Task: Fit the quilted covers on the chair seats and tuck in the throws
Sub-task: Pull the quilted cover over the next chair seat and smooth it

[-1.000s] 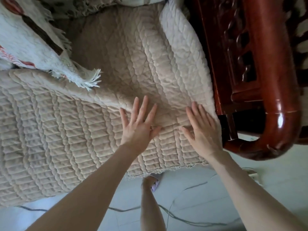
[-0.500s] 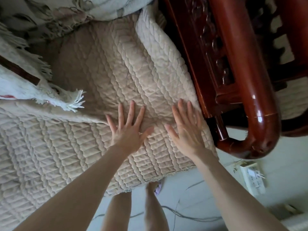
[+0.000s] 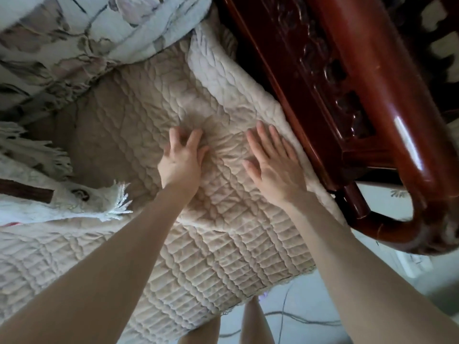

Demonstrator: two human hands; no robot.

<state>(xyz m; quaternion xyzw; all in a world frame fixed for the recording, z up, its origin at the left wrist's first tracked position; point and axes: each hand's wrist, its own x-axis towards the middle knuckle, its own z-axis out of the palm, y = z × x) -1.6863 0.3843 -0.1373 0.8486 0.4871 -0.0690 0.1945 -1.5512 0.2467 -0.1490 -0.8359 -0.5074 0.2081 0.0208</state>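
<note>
Obs.: The quilted cover (image 3: pixel 223 244) lies over the chair seat, its near edge hanging over the front toward the floor (image 3: pixel 310 306). Its right edge rides up against the carved wooden arm (image 3: pixel 387 115).

Hands: The left hand (image 3: pixel 181 162) is mid-seat with its fingers curled down into the quilting, gathering a pucker of fabric. The right hand (image 3: pixel 275 170) lies just beside the arm, flat and wide, fingers straight, pressing the cover down. Creases radiate between the two hands.

Throws: The floral throw (image 3: pixel 82 33) is bunched at the far left. The fringed throw (image 3: pixel 82 207) is draped at the left, its tassels resting on the cover. We judge that neither is tucked yet.

Step in hand, as we read it: seating and smoothing the cover at the right side of the seat.

How to do it well:
- We would keep the flat right palm as the anchor and draw the slack away with the left, so the creases run out instead of migrating.
- We would work from the middle toward the arm, then push the raised right edge down into the gap beside the wood.
- We would check that the front overhang stays even; pulling hard toward the back could drag it up.
- We would leave the throws until the cover lies flat.
</note>
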